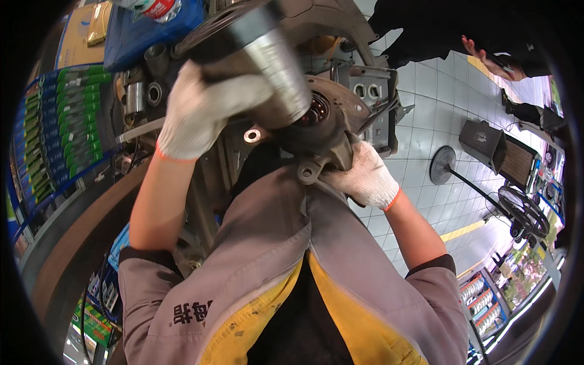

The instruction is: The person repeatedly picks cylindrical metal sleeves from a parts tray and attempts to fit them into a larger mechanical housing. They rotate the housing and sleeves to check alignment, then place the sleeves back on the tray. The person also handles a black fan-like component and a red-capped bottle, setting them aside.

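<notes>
White knitted gloves with orange cuffs cover both my hands. My left hand (pixel 193 115) is closed around a large metal cylinder (pixel 277 70), shiny on its side with a wide dark upper end; it is slightly blurred. The cylinder's lower end is right beside the round bore of a dark cast-metal steering knuckle (pixel 322 145), tilted over it. Inside the bore, a ring of bearing rollers (pixel 317 111) partly shows. My right hand (pixel 365 178) grips the knuckle from its lower right, with some fingers hidden behind it. A lug with a hole (pixel 308 172) sticks out toward me.
Green and blue boxes (pixel 70 118) fill a rack at left. A blue case (pixel 149 33) and metal sleeves (pixel 135 97) stand at upper left. Another person's hand (pixel 496 61) holds a dark object at upper right. A floor fan (pixel 522 210) and grey bin (pixel 483 143) stand on tiles at right.
</notes>
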`<state>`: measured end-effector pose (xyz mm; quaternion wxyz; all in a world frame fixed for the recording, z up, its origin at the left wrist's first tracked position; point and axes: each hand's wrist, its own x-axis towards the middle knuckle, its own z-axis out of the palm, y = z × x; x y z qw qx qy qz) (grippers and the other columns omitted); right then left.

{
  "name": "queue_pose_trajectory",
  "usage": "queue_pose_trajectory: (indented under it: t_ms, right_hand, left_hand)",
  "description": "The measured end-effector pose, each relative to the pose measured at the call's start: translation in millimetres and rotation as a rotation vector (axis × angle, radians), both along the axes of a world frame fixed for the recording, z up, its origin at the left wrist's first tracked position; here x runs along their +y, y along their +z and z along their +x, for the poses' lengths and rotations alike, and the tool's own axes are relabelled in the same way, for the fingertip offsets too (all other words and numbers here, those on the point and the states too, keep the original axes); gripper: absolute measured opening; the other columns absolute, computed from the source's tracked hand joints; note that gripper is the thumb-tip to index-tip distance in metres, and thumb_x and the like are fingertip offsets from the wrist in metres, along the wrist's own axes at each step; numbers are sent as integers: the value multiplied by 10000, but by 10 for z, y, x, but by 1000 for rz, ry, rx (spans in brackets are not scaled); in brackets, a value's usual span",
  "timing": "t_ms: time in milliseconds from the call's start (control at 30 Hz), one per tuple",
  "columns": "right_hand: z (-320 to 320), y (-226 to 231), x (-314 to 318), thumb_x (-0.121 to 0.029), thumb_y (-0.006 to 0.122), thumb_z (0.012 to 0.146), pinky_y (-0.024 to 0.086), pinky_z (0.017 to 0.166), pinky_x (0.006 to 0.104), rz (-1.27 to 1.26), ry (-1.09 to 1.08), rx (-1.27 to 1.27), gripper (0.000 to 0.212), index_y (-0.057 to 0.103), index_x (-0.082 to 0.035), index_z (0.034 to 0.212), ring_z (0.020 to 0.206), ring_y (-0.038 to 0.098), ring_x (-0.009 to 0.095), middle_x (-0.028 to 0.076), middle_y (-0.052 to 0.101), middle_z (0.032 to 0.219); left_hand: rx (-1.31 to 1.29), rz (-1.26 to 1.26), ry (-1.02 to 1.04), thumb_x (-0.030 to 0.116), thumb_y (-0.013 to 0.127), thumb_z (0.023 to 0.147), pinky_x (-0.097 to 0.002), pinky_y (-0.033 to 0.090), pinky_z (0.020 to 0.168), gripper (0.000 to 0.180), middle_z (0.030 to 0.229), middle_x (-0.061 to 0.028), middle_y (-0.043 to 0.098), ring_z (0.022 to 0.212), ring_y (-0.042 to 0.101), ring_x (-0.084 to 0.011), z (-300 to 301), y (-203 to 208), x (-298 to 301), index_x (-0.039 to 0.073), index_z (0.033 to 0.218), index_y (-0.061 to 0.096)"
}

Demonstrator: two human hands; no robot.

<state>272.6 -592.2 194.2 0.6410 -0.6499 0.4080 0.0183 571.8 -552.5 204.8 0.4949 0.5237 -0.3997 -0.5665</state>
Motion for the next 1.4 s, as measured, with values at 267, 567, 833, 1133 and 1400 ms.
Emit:
queue_pose_trajectory:
  t_ms: [267, 567, 833, 1133, 1400]
  right_hand:
    - [38, -70, 162, -175, 852, 828, 562, 987, 366, 44, -9, -12, 599, 598, -19, 1347, 1069, 717, 221, 133, 742, 1193]
    - [70, 3, 224, -168, 844, 824, 564, 985, 362, 62, -37, -2, 583, 603, -9, 1330, 1077, 720, 219, 143, 747, 1176]
    - [81, -1, 281, -131, 865, 816, 557, 1007, 349, 103, -14, 77, 614, 609, -2, 1359, 1087, 691, 172, 107, 745, 1209]
    - [98, 1, 321, -191, 857, 807, 575, 980, 362, 42, -16, 26, 600, 610, 5, 1318, 1052, 733, 233, 164, 752, 1163]
    - [132, 14, 333, -156, 812, 838, 543, 1044, 387, 106, -22, -51, 612, 593, -11, 1390, 1155, 707, 261, 171, 732, 1245]
  left_hand:
    - [211, 49, 76, -60, 751, 841, -351, 599, 955, 428, 1146, -141, 780, 1045, 755, -234, -320, -178, -57, -27, 1265, 711]
    - [154, 12, 44, -73, 764, 837, -380, 600, 974, 495, 1187, -142, 761, 1073, 746, -241, -322, -209, -2, -10, 1319, 668]
    - [173, 42, 14, 7, 818, 825, -384, 581, 1000, 534, 1198, -117, 747, 1099, 721, -224, -313, -213, 64, 20, 1332, 649]
    - [219, 85, 39, 105, 908, 769, -376, 556, 1015, 590, 1174, -53, 746, 1103, 694, -180, -307, -238, 113, 85, 1311, 675]
    - [264, 53, 98, 78, 890, 768, -407, 529, 1071, 763, 1261, -77, 686, 1180, 651, -184, -325, -156, 151, 39, 1436, 524]
